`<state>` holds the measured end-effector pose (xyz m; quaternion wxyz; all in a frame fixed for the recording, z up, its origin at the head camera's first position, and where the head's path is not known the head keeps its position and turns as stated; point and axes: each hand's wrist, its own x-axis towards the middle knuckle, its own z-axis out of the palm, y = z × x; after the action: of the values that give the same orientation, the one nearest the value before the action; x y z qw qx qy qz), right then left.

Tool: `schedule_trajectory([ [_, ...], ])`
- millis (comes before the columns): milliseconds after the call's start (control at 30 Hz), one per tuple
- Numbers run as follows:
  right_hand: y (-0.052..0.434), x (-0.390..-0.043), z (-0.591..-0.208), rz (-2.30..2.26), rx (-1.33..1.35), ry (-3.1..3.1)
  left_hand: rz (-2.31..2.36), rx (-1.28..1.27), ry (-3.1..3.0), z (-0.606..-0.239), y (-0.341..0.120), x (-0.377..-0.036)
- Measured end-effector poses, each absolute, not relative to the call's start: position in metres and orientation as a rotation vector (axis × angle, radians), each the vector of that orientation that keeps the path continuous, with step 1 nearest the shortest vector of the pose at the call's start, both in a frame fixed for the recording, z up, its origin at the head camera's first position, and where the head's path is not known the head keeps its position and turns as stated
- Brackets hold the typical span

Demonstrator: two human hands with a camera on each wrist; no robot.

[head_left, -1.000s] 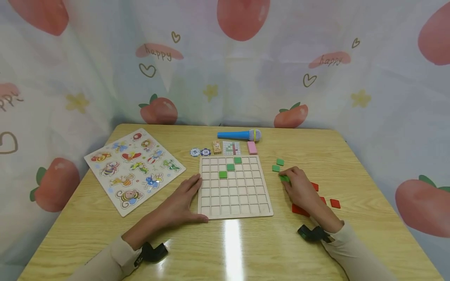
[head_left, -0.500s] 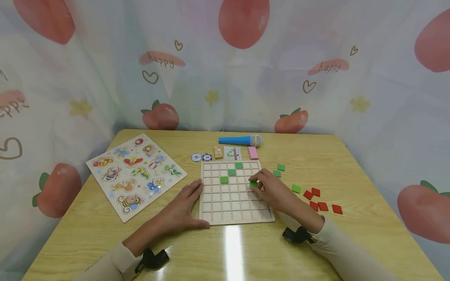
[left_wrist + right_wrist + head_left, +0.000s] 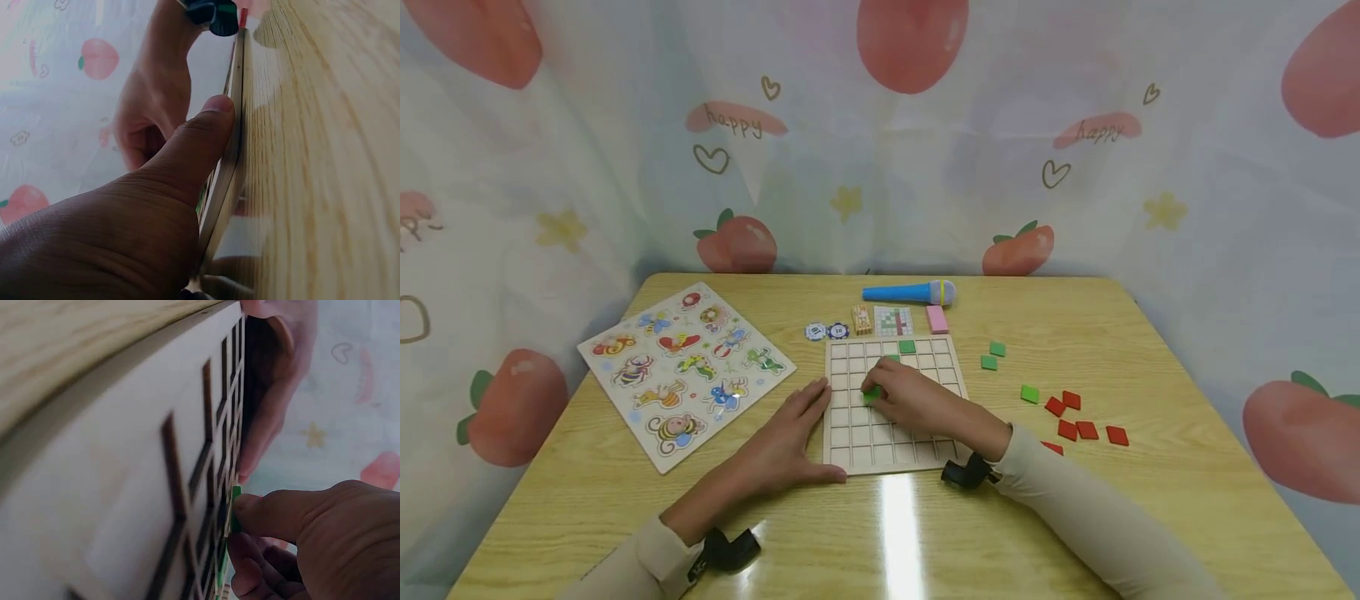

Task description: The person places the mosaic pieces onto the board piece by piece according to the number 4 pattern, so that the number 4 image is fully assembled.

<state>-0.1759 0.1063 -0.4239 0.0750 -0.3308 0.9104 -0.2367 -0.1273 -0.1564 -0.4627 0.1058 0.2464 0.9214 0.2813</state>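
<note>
A pale wooden grid board point(image 3: 852, 457) lies on the table before me. My left hand point(image 3: 786, 433) rests at its left side, fingers extended along the edge and the thumb against the front corner; the left wrist view shows the thumb point(image 3: 194, 147) touching the board's side. My right hand point(image 3: 921, 400) reaches over the board and pinches a green square tile point(image 3: 872, 397) between thumb and fingers. In the right wrist view that tile point(image 3: 236, 509) stands on edge right at the grid. One green tile point(image 3: 907, 346) sits in the far row; another point(image 3: 894, 357) is mostly covered by my right hand.
Right of the board lie a few loose green tiles point(image 3: 1030, 394) and several red tiles point(image 3: 1087, 430). An insect puzzle board point(image 3: 700, 425) lies left. Behind are a toy microphone point(image 3: 898, 293), two chips point(image 3: 838, 331), a small box point(image 3: 862, 320), a grid card point(image 3: 892, 321) and a pink block point(image 3: 937, 319).
My right hand has picked up a green tile from the right-hand pile and carried it left over the board. My left hand has kept its place at the board's edge.
</note>
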Motion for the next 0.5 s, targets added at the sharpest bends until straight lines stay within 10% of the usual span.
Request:
schedule_trajectory([
  [500, 0.0979, -0.1818, -0.4303, -0.674, -1.082, 2.712, 0.812, 0.728, 2.716, -0.4623, -0.1561, -0.1287],
])
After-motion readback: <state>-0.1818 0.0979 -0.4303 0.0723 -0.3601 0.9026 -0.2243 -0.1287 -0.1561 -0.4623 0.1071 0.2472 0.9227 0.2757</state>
